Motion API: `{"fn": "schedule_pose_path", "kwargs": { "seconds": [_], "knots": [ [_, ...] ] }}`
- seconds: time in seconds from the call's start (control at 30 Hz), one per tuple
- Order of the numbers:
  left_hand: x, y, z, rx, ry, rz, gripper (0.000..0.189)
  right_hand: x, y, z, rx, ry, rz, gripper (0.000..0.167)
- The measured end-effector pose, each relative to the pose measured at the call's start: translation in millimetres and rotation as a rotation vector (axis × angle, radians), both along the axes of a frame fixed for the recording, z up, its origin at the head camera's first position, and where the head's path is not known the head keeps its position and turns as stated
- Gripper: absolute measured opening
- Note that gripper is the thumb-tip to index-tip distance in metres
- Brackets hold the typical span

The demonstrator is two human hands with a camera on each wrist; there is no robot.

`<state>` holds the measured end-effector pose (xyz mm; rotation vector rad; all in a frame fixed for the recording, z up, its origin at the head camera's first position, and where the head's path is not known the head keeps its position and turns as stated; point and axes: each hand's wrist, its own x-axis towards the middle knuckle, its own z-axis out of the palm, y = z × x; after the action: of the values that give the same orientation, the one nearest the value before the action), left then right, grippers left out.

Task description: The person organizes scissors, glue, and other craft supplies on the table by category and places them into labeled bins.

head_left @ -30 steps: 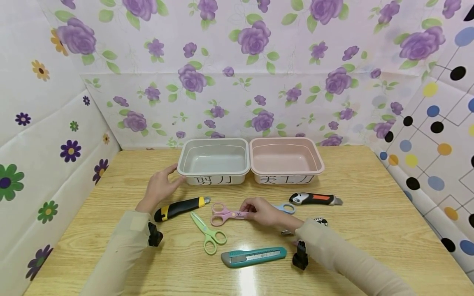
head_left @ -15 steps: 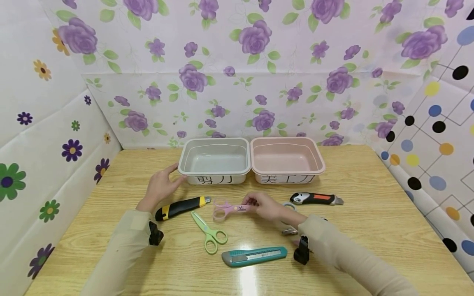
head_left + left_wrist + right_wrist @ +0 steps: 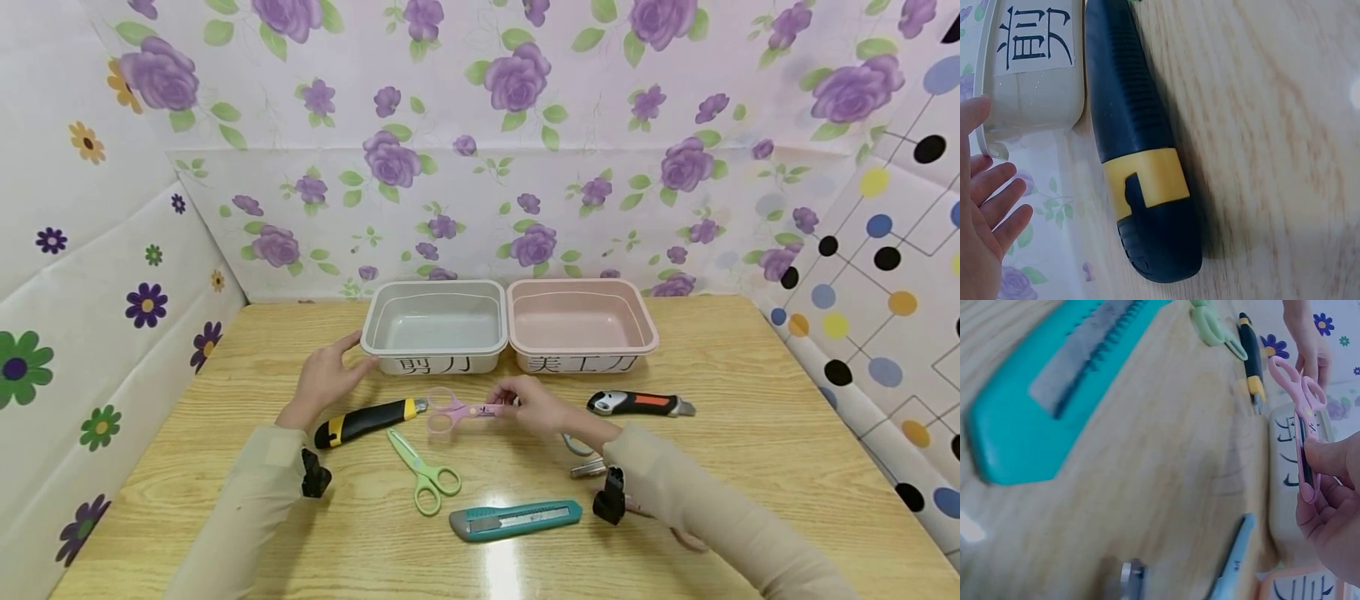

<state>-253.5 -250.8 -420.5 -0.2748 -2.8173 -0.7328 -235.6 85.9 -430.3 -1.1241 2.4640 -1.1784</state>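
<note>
In the head view my right hand (image 3: pixel 528 406) pinches pink scissors (image 3: pixel 472 411) by the blade end, handles pointing left. The right wrist view shows these scissors (image 3: pixel 1307 406) raised off the table between thumb and fingers. My left hand (image 3: pixel 322 379) is at the left front corner of a grey bin (image 3: pixel 435 351). Its thumb touches the rim and the other fingers lie loosely extended in the left wrist view. A black and yellow utility knife (image 3: pixel 370 422) lies just below that hand. Green scissors (image 3: pixel 422 473) lie nearer the front.
A pink bin (image 3: pixel 582 351) adjoins the grey one. A teal utility knife (image 3: pixel 516 520) lies at the front, a black and orange one (image 3: pixel 641 403) at right. Blue scissors (image 3: pixel 577 445), a metallic tool (image 3: pixel 588 468) and a pink loop (image 3: pixel 688 540) are partly hidden by the right arm.
The right hand has lifted the pink scissors off the table and moved them slightly toward the bins. They tilted on the way. The left hand stays at the grey bin.
</note>
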Motion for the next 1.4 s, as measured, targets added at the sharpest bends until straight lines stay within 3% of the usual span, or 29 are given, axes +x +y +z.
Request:
{"fn": "schedule_pose_path", "kwargs": {
  "seconds": [0.63, 1.03, 1.23, 1.4],
  "knots": [
    [1.3, 1.0, 0.1, 0.000, 0.005, 0.000, 0.062, -19.8, -13, 38.1, 0.045, 0.022, -0.012, 0.007],
    [1.7, 0.2, -0.8, 0.001, 0.022, -0.010, 0.059, -34.6, -19, 45.0, 0.043, 0.033, -0.078, 0.006],
    [1.7, 0.3, -1.6, 0.012, 0.019, -0.010, 0.060, -41.6, -23, 49.3, 0.020, -0.009, -0.108, 0.008],
    [2.1, -0.1, -2.8, 0.026, 0.021, -0.014, 0.060, -48.9, -26, 53.0, 0.009, 0.019, -0.130, 0.009]
  ]
}}
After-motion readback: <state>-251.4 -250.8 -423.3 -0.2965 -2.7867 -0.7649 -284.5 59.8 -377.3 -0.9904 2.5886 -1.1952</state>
